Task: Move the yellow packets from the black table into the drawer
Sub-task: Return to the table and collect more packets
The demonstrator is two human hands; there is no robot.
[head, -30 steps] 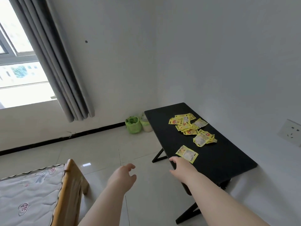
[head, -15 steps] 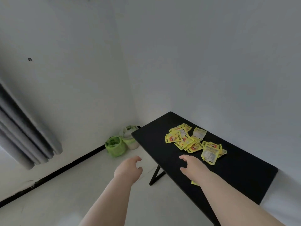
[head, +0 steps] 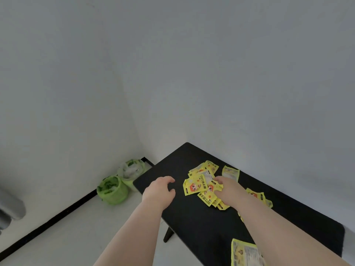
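Right hand (head: 225, 191) reached onto yellow packets (head: 199, 184); left hand (head: 159, 190) now over black table (head: 192, 217).

Glossy yellow packets (head: 200, 184), matt black table (head: 192, 217)

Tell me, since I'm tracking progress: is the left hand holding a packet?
No, the left hand is empty, beside the packets on the table.

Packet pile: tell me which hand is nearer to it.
Right. The right hand is on the packet pile, fingers curled onto packets; the left hand is over the bare table to its left, apart from it.
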